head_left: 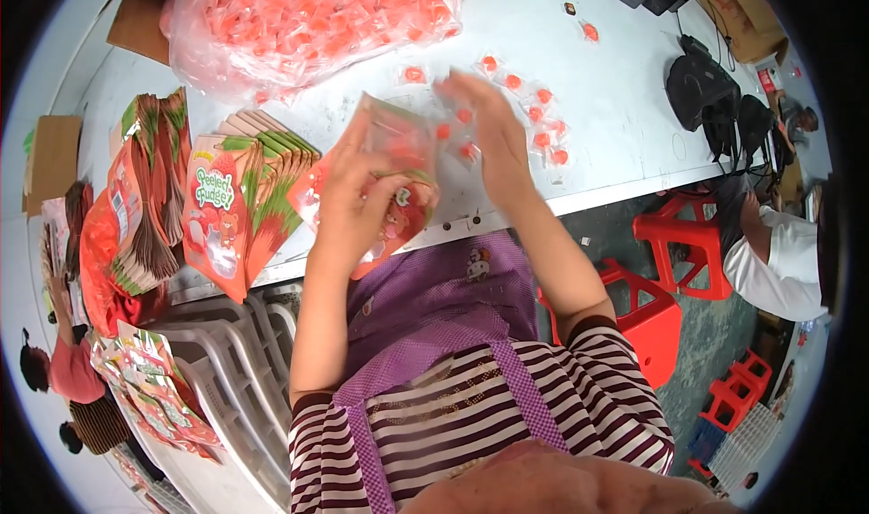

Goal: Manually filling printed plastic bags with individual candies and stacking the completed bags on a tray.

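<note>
My left hand (351,197) is closed on a red candy pouch (418,208) at the table's front edge. The pouch tilts, and its pale, see-through part faces away from me. To its right my right hand (493,129) is slightly blurred, with its fingers stretched out and nothing visibly held. Beside and under it are small wrapped red candies (536,114), several scattered on the white table (625,106). A large clear bag (312,25) full of the same candies lies at the back. Flat printed pouches (222,206) are fanned in a stack left of my left hand.
More bundled pouches (149,188) stand at the far left, by a red plastic bag (100,242). Grey plastic crates (222,369) are stacked below the table edge. Black straps (711,88) lie at the right. Red stools (647,324) and other people are further off.
</note>
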Demonstrator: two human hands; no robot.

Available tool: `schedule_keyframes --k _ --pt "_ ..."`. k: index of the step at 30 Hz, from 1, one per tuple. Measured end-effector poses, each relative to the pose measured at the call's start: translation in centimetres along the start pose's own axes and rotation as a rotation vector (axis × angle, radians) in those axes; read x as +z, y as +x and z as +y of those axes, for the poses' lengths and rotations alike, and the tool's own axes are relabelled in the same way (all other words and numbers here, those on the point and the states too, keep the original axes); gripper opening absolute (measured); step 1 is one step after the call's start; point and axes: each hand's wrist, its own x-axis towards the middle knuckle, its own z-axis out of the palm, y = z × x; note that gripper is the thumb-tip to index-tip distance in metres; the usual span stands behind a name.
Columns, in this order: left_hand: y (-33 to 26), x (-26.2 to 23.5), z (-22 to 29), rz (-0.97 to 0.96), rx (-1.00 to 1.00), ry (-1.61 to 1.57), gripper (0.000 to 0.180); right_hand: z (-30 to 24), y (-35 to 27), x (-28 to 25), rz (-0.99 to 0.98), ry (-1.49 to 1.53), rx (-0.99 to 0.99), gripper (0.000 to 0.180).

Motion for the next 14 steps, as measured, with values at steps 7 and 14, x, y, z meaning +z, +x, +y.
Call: schedule_keyframes --k 7,14 --pt "0.3 -0.2 0.2 -0.074 0.057 0.113 0.016 4.2 5.8 -1.5 -0.346 -1.175 -0.208 0.047" --pt "0.7 0.4 0.2 -0.099 0.001 0.151 0.014 0.0 2.8 -3.7 -0.296 -1.387 0.07 0.061"
